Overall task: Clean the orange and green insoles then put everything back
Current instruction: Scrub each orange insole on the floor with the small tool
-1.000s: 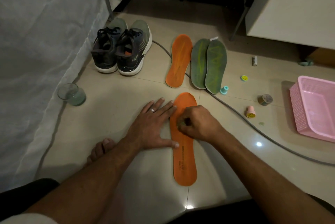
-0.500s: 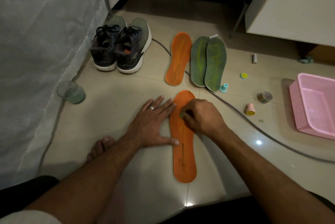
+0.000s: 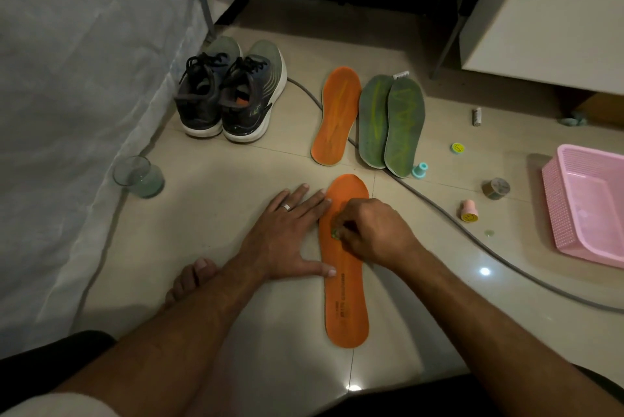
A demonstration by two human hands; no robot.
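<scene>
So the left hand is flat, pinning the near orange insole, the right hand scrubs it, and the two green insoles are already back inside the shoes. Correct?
Not quite. The head view shows the two green insoles lying on the floor beside the other orange insole, not in the shoes. The rest holds: left hand flat on the near orange insole, right hand scrubbing it.

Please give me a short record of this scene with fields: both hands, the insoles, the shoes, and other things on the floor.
left hand: flat on the floor, fingertips at the near orange insole
right hand: pinches a small green thing on that insole
far orange insole: on the floor, beside the green insoles
green insoles: two, overlapping
shoes: a pair, by the bed
other: glass, pink basket, grey cable
</scene>
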